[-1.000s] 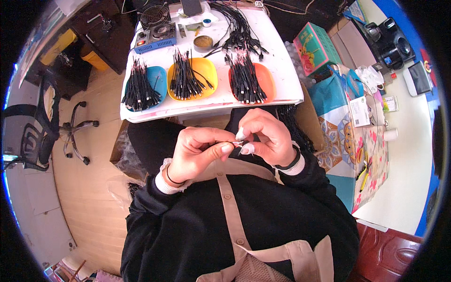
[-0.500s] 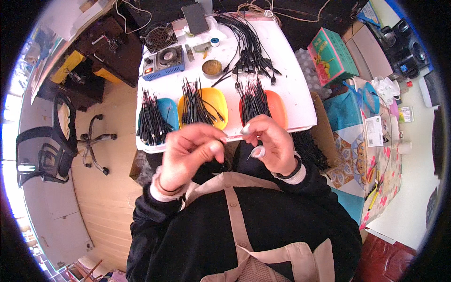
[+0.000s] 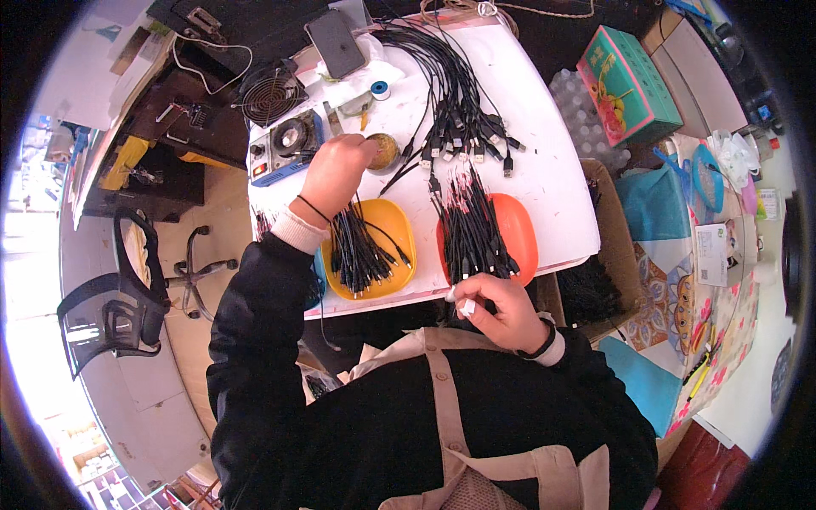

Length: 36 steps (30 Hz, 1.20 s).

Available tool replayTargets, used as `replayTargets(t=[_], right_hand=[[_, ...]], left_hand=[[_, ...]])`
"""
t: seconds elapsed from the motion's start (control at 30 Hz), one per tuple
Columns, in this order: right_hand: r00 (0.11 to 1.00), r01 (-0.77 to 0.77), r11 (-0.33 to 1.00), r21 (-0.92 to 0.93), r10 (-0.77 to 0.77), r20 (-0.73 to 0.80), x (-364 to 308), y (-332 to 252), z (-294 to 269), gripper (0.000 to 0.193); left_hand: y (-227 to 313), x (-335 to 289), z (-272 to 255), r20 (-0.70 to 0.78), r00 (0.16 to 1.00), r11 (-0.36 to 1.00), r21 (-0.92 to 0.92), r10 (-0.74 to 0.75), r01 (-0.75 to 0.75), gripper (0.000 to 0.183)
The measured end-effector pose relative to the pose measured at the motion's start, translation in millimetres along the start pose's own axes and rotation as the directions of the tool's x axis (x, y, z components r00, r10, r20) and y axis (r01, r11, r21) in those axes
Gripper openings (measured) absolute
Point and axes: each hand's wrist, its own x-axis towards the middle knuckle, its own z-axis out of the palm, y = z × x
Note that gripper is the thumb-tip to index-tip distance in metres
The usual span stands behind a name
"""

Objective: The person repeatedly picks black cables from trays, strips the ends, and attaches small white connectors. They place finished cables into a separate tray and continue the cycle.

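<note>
My left hand (image 3: 338, 174) reaches over the table, its fingers bent together at the rim of a small round tin (image 3: 384, 151) with brownish contents. Whatever those fingertips hold, if anything, is hidden. Near the table's front edge, my right hand (image 3: 503, 316) is closed in a pinch, with white wrapping on its thumb and a fingertip; I cannot make out anything in it. Just beyond it, a bundle of black cables (image 3: 472, 234) with stripped reddish ends lies on an orange plate (image 3: 523, 234). More black cables (image 3: 361, 255) rest on a yellow plate (image 3: 399, 225), below my left wrist.
A blue soldering pot unit (image 3: 289, 144), a fan (image 3: 272, 95), a phone (image 3: 336, 42) and a solder spool (image 3: 380, 89) stand at the back left. Black USB cables (image 3: 459, 119) spread across the back. My left forearm partly covers a blue plate (image 3: 320, 276). A cardboard box (image 3: 625, 255) stands at right.
My left hand has moved from in front of me, near my right hand, forward to the tin. My right hand has lowered slightly and its fingers have closed. The view has shifted a little.
</note>
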Motion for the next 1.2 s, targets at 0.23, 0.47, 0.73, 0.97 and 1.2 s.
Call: replayTargets(t=[0.23,0.47,0.73,0.97,1.2], right_hand=[[0.997,0.040,0.996,-0.074,-0.035,0.067,11.7,1.6,-9.0,0.017],[0.991,0.092,0.990,-0.108,-0.080,0.108,17.0,3.5,-9.5,0.017],[0.997,0.049,0.991,-0.123,-0.041,0.064,13.2,-1.2,-5.5,0.017],[1.000,-0.027,0.990,-0.137,0.029,0.012,7.2,-10.7,1.7,0.015],[0.998,0.014,0.989,-0.147,-0.004,0.070,8.5,-15.4,17.0,0.016]], left_hand=[[-9.7,9.5,15.7,0.077,0.997,0.986,0.167,-0.001,-0.012,0.002],[-2.8,17.9,17.7,0.132,0.990,0.961,0.262,0.051,-0.085,0.005],[-6.6,11.3,6.3,0.076,0.997,0.983,0.183,-0.034,0.020,0.005],[-28.2,-31.4,-41.5,-0.171,0.950,0.946,-0.241,-0.261,0.216,0.008],[-77.9,-62.3,-52.8,-0.186,0.935,0.953,-0.043,-0.304,0.301,0.012]])
